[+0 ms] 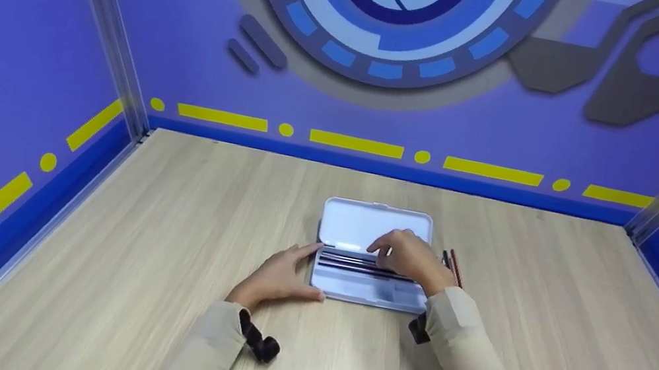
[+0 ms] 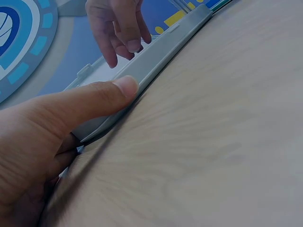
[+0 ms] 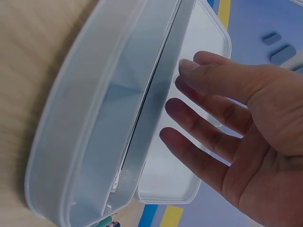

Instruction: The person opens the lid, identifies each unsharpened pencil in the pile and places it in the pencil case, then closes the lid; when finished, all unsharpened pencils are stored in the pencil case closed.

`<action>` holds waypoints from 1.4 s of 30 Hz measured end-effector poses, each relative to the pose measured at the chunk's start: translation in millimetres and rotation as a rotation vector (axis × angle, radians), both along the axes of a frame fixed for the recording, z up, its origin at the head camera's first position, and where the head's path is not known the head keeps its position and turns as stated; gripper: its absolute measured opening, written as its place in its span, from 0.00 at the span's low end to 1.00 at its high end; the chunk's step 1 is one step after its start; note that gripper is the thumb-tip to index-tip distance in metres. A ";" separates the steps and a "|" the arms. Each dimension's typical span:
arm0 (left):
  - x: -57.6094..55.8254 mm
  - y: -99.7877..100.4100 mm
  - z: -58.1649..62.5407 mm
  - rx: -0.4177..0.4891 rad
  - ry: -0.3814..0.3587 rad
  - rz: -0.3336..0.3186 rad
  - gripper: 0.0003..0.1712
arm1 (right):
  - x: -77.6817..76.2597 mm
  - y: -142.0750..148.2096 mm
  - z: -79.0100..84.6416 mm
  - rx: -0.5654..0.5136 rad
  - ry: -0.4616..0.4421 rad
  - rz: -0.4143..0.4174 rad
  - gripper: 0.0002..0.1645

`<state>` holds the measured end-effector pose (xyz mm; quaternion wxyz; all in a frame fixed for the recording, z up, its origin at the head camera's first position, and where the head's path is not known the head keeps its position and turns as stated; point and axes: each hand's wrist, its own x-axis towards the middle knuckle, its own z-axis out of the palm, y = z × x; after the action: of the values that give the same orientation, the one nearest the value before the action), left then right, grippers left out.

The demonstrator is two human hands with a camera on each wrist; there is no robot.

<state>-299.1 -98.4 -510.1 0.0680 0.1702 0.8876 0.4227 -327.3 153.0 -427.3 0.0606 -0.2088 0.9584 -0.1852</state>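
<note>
An open white pencil case (image 1: pixel 365 290) lies on the table with its lid (image 1: pixel 350 223) tilted back. Several dark, slim pencils (image 1: pixel 349 267) lie lengthwise in its rear compartment. My left hand (image 1: pixel 281 276) grips the left end of the case. Its thumb (image 2: pixel 106 97) is against the front wall, and a finger reaches the rear left corner. Over the right part of the case hovers my right hand (image 3: pixel 251 127), its fingers loosely bent and apart, holding nothing. In the left wrist view, the right fingertips are above the case.
A few pencils, red and dark (image 1: pixel 455 268), lie on the table (image 1: pixel 198 210) just right of the case, partly hidden by the right arm. Blue-purple panels (image 1: pixel 147 34) wall the table at the back and both sides.
</note>
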 end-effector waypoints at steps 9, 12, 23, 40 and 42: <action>-0.6 -0.1 -0.4 -0.001 0.001 0.003 0.59 | 4.2 13.0 3.5 -0.069 -0.013 0.024 0.14; -1.2 0.0 -0.4 -0.003 0.005 0.003 0.58 | 6.9 19.7 5.5 -0.092 -0.013 0.019 0.14; 0.1 -0.6 0.7 -0.004 0.004 -0.006 0.59 | 13.6 57.0 7.3 -0.129 -0.049 -0.058 0.18; -0.6 -0.2 0.6 0.000 0.000 -0.006 0.58 | 27.7 126.5 -3.7 -0.157 -0.097 -0.207 0.23; -0.2 -1.0 1.4 -0.005 -0.001 -0.006 0.58 | 29.0 130.9 -6.5 -0.158 -0.109 -0.215 0.24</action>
<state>-299.3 -99.4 -508.7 0.0700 0.1724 0.8882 0.4202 -298.3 283.9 -433.8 0.0757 -0.0985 0.9529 -0.2767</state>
